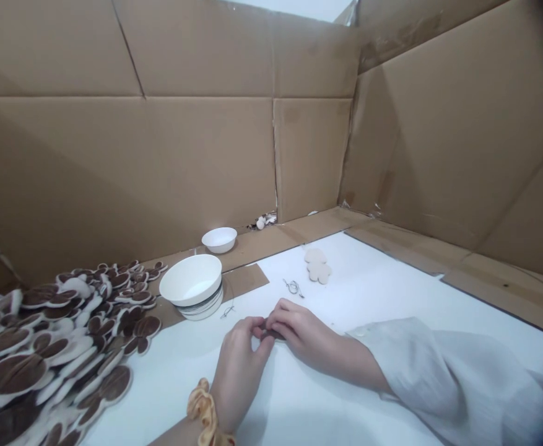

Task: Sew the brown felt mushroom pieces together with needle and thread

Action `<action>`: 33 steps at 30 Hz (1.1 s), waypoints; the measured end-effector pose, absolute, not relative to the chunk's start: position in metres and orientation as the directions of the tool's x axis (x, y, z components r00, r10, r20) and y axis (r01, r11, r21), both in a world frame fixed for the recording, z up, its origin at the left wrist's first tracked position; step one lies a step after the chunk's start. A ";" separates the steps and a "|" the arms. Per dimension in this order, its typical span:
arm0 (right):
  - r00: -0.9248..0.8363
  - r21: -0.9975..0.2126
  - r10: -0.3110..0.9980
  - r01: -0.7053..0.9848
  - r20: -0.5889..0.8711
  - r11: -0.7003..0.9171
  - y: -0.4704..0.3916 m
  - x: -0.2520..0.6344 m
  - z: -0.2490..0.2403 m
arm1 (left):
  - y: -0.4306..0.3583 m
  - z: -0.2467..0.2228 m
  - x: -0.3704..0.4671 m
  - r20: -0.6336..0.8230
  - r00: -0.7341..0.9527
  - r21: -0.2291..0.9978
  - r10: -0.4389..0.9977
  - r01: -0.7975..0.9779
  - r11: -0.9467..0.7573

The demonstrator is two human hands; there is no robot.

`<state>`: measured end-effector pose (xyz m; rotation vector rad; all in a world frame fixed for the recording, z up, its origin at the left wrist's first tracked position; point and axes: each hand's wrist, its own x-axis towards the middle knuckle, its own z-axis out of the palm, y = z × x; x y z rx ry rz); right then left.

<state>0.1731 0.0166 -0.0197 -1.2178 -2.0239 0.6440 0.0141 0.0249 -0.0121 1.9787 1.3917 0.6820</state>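
Both hands meet over the white board, near the middle of the view. My left hand (pixel 246 353), with an orange scrunchie (pixel 203 412) at its wrist, pinches the left side of a small brown piece (pixel 275 335). My right hand (pixel 298 328) has its fingers closed on the same piece from the right and covers much of it. Beyond the hands lie a small tangle of dark thread (pixel 293 287) and pale flower-shaped pieces (pixel 319 271). Another bit of thread (pixel 227 311) rests beside the large white bowl (pixel 191 282).
A big heap of brown and white petal-shaped pieces (pixel 48 350) covers the left side. A smaller white bowl (pixel 220 240) stands behind the large one. Cardboard walls (pixel 206 155) enclose the back and right, and white scraps (pixel 265 220) lie at their foot.
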 end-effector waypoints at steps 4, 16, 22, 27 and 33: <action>-0.358 -0.662 0.888 0.595 0.289 0.455 0.018 0.173 -0.016 | 0.025 -0.015 0.014 0.117 0.336 0.717 0.935 0.623 -0.313; -0.442 -0.481 0.864 0.720 0.239 0.501 0.018 0.168 -0.010 | 0.030 -0.005 0.015 0.114 0.420 0.630 0.900 0.670 -0.393; -0.444 -0.467 0.879 0.748 0.175 0.471 0.016 0.165 -0.001 | 0.032 0.000 0.014 0.088 0.452 0.615 0.888 0.676 -0.405; -0.399 -0.460 0.908 0.787 0.129 0.411 0.014 0.168 -0.001 | 0.035 0.002 0.015 0.072 0.475 0.585 0.877 0.692 -0.423; -0.361 -0.454 0.920 0.801 0.152 0.389 0.010 0.176 -0.006 | 0.036 0.001 0.017 0.046 0.480 0.636 0.876 0.663 -0.396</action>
